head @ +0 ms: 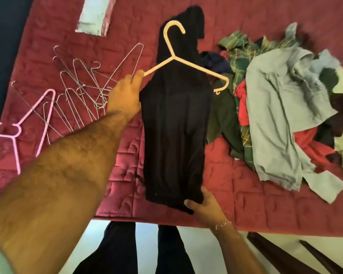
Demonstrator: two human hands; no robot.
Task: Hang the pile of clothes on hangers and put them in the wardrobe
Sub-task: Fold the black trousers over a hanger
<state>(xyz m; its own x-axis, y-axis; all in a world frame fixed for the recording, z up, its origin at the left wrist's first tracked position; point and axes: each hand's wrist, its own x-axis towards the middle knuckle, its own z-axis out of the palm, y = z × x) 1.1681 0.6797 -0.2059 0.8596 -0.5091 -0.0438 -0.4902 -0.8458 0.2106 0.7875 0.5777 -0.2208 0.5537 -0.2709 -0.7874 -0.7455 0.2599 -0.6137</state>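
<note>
A black garment (174,125) lies lengthwise across the red quilted bed (246,210), draped through a cream plastic hanger (186,63). My left hand (125,93) grips the hanger's left arm end. My right hand (204,204) pinches the garment's near hem at the bed's edge. A pile of clothes (281,99) lies to the right: a grey shirt on top, with green plaid, red and dark pieces under it.
Several wire hangers (81,84) and a pink plastic hanger (34,119) lie on the bed's left part. A silvery packet (95,15) sits at the far left. My legs and pale floor show below the bed's edge; dark wooden bars (285,254) stand at lower right.
</note>
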